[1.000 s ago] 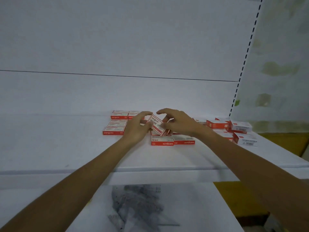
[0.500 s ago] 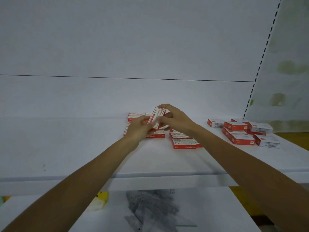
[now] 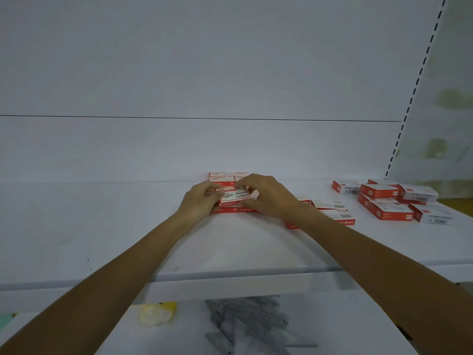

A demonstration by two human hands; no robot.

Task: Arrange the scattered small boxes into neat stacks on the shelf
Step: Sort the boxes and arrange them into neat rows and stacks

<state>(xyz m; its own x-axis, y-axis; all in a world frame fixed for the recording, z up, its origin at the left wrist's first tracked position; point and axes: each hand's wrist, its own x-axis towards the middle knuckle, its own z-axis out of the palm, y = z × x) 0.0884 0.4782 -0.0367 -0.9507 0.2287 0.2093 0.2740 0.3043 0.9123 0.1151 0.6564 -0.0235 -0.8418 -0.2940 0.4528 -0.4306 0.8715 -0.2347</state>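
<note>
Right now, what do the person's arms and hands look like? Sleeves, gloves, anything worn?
Nothing worn shows. The left hand and right hand are bare: no gloves, rings or watch. The left arm and right arm are uncovered up to the frame edge, no sleeve visible.

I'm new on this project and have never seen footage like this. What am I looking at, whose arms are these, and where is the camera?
No machine here: a person works with bare hands. The camera sits on their head, looking forward and down, so both arms reach in from below. The left hand and right hand pinch one small box, red and white, between their fingers, right over a tidy group of boxes on the white shelf. More boxes lie flat beside the right forearm, and a loose cluster sits further right.
</note>
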